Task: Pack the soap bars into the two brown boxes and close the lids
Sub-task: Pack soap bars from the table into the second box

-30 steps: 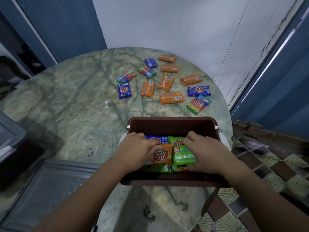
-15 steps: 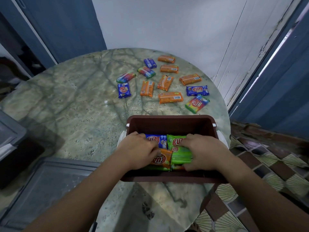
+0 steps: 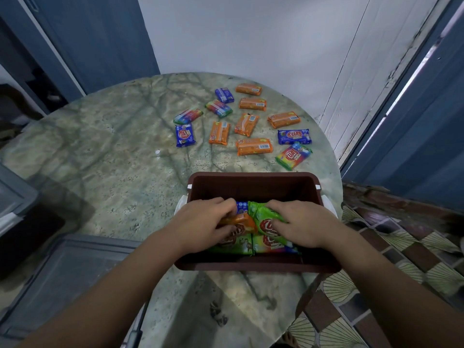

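Right now, packing step: both hands work inside the brown box (image 3: pixel 253 183) at the near edge of the round table (image 3: pixel 100 146), settling bars into a top layer
Left hand (image 3: pixel 200 222): fingers curled round an orange soap bar (image 3: pixel 242 219), which sits tilted, one end raised above the bars beneath
Right hand (image 3: pixel 298 222): fingers curled down onto a green soap bar (image 3: pixel 263 217), pressing or pinching its far end; which of the two I cannot tell
Already packed: a blue bar (image 3: pixel 241 206) behind, a green one (image 3: pixel 236 244) and a rainbow one (image 3: pixel 273 244) along the near wall
Still loose: roughly a dozen bars (image 3: pixel 253 146) scattered well apart from the box on the far side of the table
Risk, tilt: if the orange bar stays propped up, it will likely ride above the rim and block the lid
Risk, slip: glossy wrappers probably slide on each other, so a push may shift the neighbouring rows
Risk, edge: the box stands near the table's rim; a hard downward press could tip or nudge it off
Second box: not in view
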Tool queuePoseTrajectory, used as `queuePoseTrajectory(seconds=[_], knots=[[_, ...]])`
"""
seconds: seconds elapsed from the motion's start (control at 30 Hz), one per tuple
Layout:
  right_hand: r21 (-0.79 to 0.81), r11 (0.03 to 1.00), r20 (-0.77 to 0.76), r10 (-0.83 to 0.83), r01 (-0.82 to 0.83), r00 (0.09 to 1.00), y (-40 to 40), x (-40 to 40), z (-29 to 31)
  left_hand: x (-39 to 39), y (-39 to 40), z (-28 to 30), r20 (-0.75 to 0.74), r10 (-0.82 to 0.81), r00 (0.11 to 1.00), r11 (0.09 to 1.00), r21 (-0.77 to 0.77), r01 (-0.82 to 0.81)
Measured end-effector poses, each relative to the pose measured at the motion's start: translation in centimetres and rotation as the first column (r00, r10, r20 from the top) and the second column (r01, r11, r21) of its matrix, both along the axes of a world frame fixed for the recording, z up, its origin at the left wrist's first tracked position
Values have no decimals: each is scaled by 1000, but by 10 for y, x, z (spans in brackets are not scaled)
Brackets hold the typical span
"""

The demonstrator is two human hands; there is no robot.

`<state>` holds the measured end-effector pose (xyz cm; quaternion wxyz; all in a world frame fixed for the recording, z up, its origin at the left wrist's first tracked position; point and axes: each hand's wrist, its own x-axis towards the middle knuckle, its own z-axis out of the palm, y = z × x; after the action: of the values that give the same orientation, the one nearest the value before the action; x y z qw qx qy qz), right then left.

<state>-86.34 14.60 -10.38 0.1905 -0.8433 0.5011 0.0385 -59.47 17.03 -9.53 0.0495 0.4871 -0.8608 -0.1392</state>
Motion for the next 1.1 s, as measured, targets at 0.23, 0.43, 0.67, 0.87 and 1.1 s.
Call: queuePoseTrajectory(seconds=[0.23,0.43,0.67,0.87,1.1], knots=[[-44,999,0,-10,10,1000,0,2,-2,-1,9,9,-101,135,986,983,140,-120],[-18,999,-63,31,-32,998,4,5,1,-10,10,22,-299,364,882,912,308,-272],[-7,999,-171,37,-39,985,5,9,-1,-16,20,-6,-199,468,861,827,441,-348],[-30,994,-191,99,-106,977,3,9,-3,-21,15,4,268,250,930,953,102,-286],[13,985,-228,171,-172,959,0,8,-10,-22,11,-3,653,152,742,985,-159,-62]])
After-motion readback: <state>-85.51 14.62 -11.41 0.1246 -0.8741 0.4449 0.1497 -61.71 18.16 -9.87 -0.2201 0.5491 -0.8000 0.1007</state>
